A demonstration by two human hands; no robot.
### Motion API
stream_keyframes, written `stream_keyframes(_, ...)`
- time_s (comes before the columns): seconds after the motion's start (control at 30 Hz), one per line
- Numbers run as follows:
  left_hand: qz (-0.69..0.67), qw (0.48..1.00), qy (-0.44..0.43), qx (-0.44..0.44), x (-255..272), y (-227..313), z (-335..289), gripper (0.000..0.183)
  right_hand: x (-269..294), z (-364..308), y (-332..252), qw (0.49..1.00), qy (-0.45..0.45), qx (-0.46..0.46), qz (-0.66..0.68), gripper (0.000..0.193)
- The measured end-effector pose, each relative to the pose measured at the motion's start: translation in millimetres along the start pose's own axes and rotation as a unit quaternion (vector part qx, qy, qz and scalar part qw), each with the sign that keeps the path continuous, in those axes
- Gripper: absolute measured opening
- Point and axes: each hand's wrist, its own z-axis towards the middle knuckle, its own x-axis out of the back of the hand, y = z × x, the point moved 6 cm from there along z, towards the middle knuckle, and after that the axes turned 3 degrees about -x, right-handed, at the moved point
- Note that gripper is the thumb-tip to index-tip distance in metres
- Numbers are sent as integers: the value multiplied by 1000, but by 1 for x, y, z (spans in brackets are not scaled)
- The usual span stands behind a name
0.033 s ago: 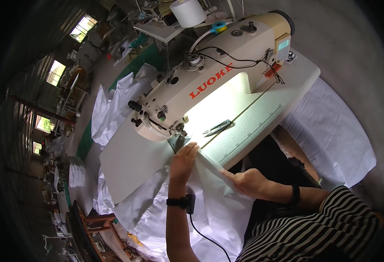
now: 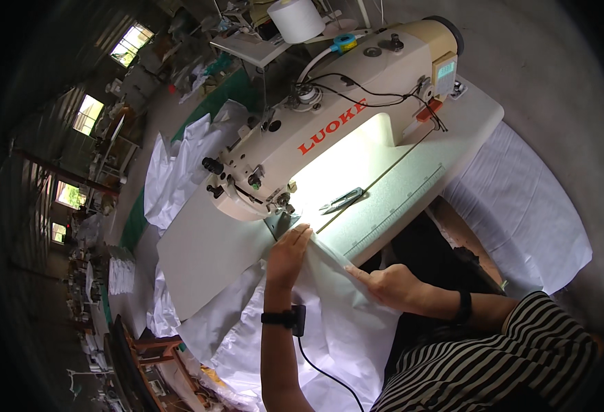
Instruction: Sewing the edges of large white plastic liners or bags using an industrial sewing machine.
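Note:
A length of white fabric [image 2: 340, 312] hangs over the front edge of the sewing machine [image 2: 357, 103] and drapes toward my lap. Close by the needle and presser foot [image 2: 285, 206], my left hand [image 2: 288, 255] holds the fabric's upper end, its fingers bunched together on the machine bed. Farther right and nearer me, my right hand [image 2: 395, 287] grips the folded edge of the fabric, index finger stretched along it and the other fingers curled under. Metal thread snips [image 2: 342, 200] lie on the lit bed beneath the machine's arm. The left fingertips partly cover the cloth near the foot.
More white fabric [image 2: 185, 161] lies heaped behind the machine, and a white-covered rounded piece [image 2: 528, 213] stands at the right. A thread cone [image 2: 295, 20] sits at the back. Loose black cables [image 2: 357, 89] cross the machine's arm. A wooden stool [image 2: 158, 360] is at lower left.

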Motion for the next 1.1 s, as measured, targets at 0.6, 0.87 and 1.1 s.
stream_keyframes(0.6, 98, 994, -8, -50, -1, 3, 4, 8, 0, 24, 20, 951, 96, -102, 275, 25)
stream_keyframes(0.87, -10, 997, -68, 35, -1, -7, 12, 11, 3, 28, 14, 959, 90, -107, 246, 43)
stream_keyframes(1.1, 15, 999, -47, 9, 0, -2, 14, 14, 5, 30, 6, 974, 128, -67, 174, 41)
